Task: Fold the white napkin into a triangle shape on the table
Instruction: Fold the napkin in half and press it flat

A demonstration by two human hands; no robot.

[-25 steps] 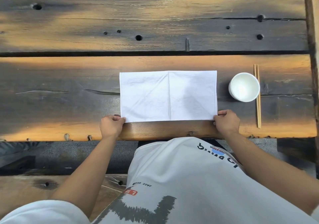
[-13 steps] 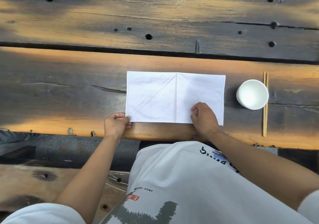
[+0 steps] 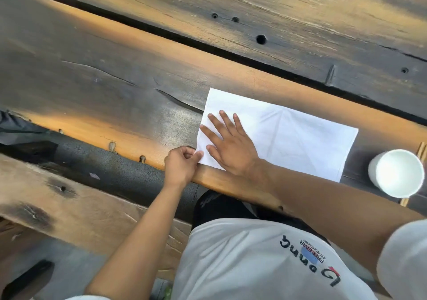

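Observation:
The white napkin lies flat as a rectangle near the front edge of the wooden table, with faint diagonal and vertical creases. My left hand pinches the napkin's near left corner between thumb and fingers. My right hand lies palm down with fingers spread on the napkin's left half, just beside the left hand. My right forearm crosses over the napkin's near edge and hides part of it.
A white cup stands right of the napkin, with wooden chopsticks partly hidden behind it. A dark gap runs between the table planks. A wooden bench sits below the table's front edge.
My right hand has moved left across the napkin, from its right corner to flat on its left half. The left hand stays on the near left corner. The view has swung and tilted.

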